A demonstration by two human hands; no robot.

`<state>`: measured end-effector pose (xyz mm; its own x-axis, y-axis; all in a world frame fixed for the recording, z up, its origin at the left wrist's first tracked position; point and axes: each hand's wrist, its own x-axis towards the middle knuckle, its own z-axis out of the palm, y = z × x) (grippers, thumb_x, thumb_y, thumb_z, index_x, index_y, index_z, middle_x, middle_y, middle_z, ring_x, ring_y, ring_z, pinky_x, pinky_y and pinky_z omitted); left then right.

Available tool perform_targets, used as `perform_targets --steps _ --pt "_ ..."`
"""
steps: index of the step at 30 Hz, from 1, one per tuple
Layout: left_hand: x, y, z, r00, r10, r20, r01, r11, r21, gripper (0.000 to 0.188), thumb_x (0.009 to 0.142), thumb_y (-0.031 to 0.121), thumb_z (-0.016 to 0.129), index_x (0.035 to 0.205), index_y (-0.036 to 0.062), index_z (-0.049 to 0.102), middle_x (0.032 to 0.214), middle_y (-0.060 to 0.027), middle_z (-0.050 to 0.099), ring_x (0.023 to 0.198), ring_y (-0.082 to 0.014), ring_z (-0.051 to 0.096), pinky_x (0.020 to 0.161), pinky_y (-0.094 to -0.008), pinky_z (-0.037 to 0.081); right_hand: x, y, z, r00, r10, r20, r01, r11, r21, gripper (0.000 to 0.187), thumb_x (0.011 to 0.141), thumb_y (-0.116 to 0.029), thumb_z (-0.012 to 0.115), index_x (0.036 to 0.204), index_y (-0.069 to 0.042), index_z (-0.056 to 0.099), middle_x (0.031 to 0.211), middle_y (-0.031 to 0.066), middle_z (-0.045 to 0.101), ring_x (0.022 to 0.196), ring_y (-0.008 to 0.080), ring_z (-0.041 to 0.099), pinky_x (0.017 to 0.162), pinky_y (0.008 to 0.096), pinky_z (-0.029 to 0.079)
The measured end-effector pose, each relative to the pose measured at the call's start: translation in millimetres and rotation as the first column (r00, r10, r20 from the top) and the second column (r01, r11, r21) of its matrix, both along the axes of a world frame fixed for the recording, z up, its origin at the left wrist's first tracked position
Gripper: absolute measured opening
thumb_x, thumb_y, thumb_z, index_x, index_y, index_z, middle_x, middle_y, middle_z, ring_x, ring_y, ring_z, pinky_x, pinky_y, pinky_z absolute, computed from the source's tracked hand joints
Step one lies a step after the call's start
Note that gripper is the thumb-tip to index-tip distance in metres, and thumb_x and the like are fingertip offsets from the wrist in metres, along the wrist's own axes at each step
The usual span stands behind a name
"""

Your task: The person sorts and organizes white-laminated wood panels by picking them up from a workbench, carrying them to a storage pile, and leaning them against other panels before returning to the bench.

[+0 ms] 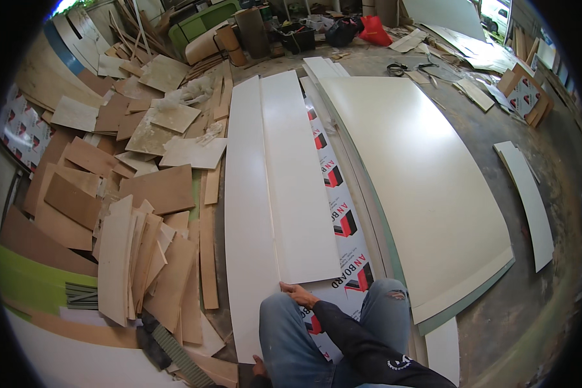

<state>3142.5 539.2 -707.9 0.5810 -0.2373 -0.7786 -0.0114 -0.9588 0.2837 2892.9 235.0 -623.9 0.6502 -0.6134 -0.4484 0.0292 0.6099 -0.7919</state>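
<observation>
A long white board [244,194] lies lengthwise in front of me, with a shorter white board [301,194] close along its right side. My right hand [297,295] is closed at the seam, its fingertips on the long board's right edge beside the shorter board's near left corner. Low in the view, my left hand [258,366] grips the same long board near its close end; my leg hides part of that hand. Beneath the shorter board, a printed white sheet with red and black marks [333,178] shows along the right. My knees are bent over the boards.
A wide cream panel [420,194] lies to the right, with a narrow white strip [527,200] beyond it on the floor. Wood offcuts [155,187] heap up on the left. Farther back are a black crate [296,39] and a red bag [374,31].
</observation>
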Motion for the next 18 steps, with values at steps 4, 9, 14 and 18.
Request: perform_targets --steps 4,9,14,18 --pt "-15.4 -22.1 32.4 0.999 0.053 0.003 -0.052 0.983 -0.174 0.095 0.081 0.073 0.027 0.106 -0.0142 0.055 0.103 -0.0269 0.059 0.1 -0.0336 0.057 0.087 -0.0391 0.043 8.3 -4.6 -9.5 0.999 -0.04 -0.017 0.037 0.986 -0.16 0.064 0.089 -0.017 0.054 0.141 -0.006 0.018 0.133 0.0161 0.043 0.121 0.0203 0.042 0.1 0.0268 0.03" --pt "7.2 -23.3 36.1 0.921 -0.378 0.09 0.372 0.925 0.079 0.069 0.09 0.056 0.026 0.11 -0.0022 0.057 0.101 -0.0195 0.061 0.099 -0.0323 0.056 0.087 -0.043 0.043 17.9 -7.4 4.8 0.982 0.086 -0.166 -0.129 0.955 -0.268 0.06 0.085 -0.017 0.054 0.138 -0.005 0.027 0.129 0.0161 0.048 0.118 0.0214 0.046 0.098 0.0281 0.034" --pt "-19.5 -46.4 70.7 0.701 0.534 -0.473 -0.683 0.693 -0.23 0.043 0.093 0.038 0.042 0.118 0.0038 0.047 0.117 -0.018 0.052 0.108 -0.0341 0.051 0.087 -0.0537 0.042 -8.9 -14.5 -0.6 0.893 0.043 -0.448 -0.246 0.881 -0.405 0.046 0.079 -0.017 0.057 0.121 0.0 0.051 0.119 0.0181 0.056 0.107 0.0301 0.054 0.091 0.033 0.041" --pt "-3.7 -51.3 71.0 0.623 0.581 -0.524 -0.741 0.652 -0.157 0.04 0.09 0.027 0.053 0.12 0.0041 0.044 0.121 -0.0165 0.047 0.105 -0.0321 0.052 0.08 -0.0521 0.046 -41.5 -16.2 28.6 0.455 -0.635 -0.624 0.164 0.748 -0.643 0.038 0.074 -0.016 0.057 0.107 0.003 0.055 0.11 0.0204 0.055 0.103 0.0353 0.05 0.092 0.0396 0.039"
